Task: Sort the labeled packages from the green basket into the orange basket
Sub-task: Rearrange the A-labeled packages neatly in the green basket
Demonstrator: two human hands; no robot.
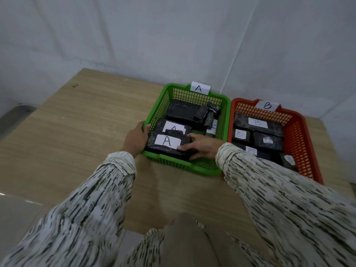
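A green basket [192, 166] tagged "A" holds several black wrapped packages. The nearest package [167, 141] carries a white "A" label. My right hand [200, 146] rests inside the basket, fingers curled around that package's right end. My left hand [135, 138] grips the basket's left rim by the front corner. Another "A" package [174, 127] lies just behind, and larger black bundles [185, 112] fill the back. Touching the green basket on the right, an orange basket [306, 151] tagged "B" holds several black packages with "B" labels [258, 122].
Both baskets stand on a wooden table [86, 132] against a white wall [154, 35]. The table's left edge drops off toward a grey floor. My patterned sleeves cross the near part of the table.
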